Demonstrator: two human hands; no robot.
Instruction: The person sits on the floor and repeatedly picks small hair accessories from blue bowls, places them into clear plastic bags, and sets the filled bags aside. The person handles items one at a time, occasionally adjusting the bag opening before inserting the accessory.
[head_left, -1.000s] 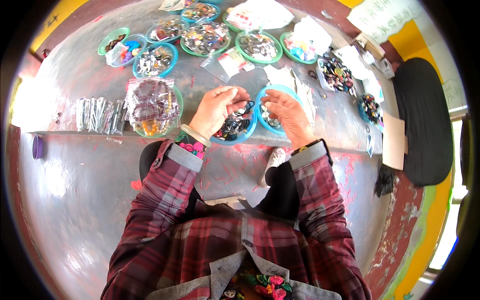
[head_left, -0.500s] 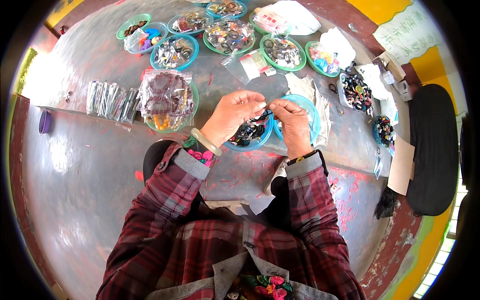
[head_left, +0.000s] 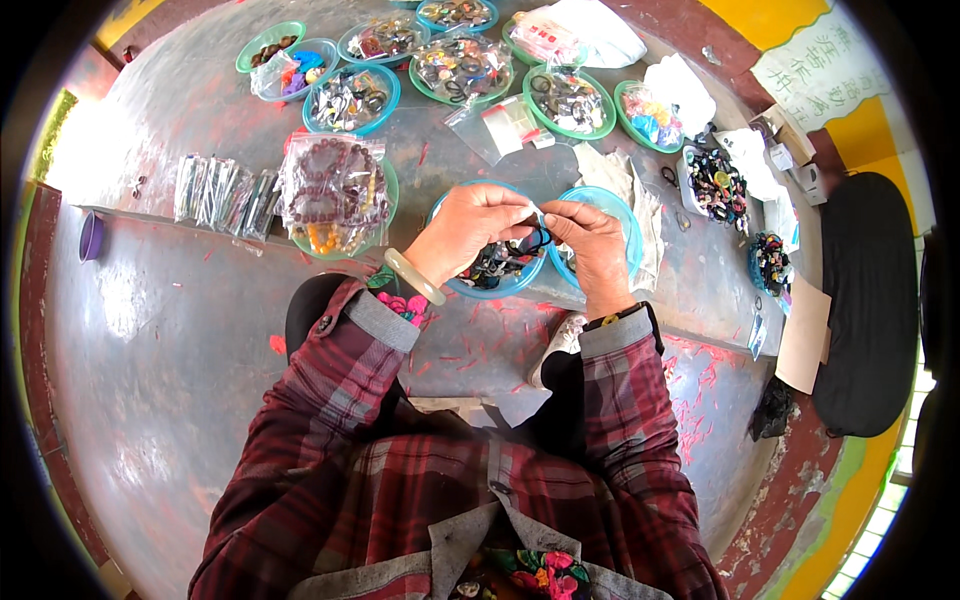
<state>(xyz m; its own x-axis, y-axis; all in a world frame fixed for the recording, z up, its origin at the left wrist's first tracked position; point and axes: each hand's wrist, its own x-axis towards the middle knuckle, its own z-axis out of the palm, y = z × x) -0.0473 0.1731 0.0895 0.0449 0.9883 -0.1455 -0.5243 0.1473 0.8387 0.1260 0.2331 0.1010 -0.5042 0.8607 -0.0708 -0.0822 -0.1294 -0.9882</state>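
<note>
Above a blue basin (head_left: 532,280) filled with small dark and coloured items, my left hand (head_left: 462,228) and my right hand (head_left: 592,245) meet fingertip to fingertip. Both hands are closed in a pinch. A thin black cord loop (head_left: 544,238), like a hair tie, hangs between them; the exact grip point is small and partly covered by the fingers. Under my right hand stands another blue bowl (head_left: 634,238), its contents mostly hidden.
Basins of bagged trinkets stand along the back, among them a green one (head_left: 608,118). Bagged bead bracelets (head_left: 335,185) and slim packets (head_left: 220,195) lie left. A white tub of dark items (head_left: 690,190) and a cardboard piece (head_left: 802,335) are right, with a grey cloth (head_left: 650,225) nearer.
My fingers have shifted slightly, and more of the black loop now shows hanging between them. The hands stay over the basin; the bowls have not moved.
</note>
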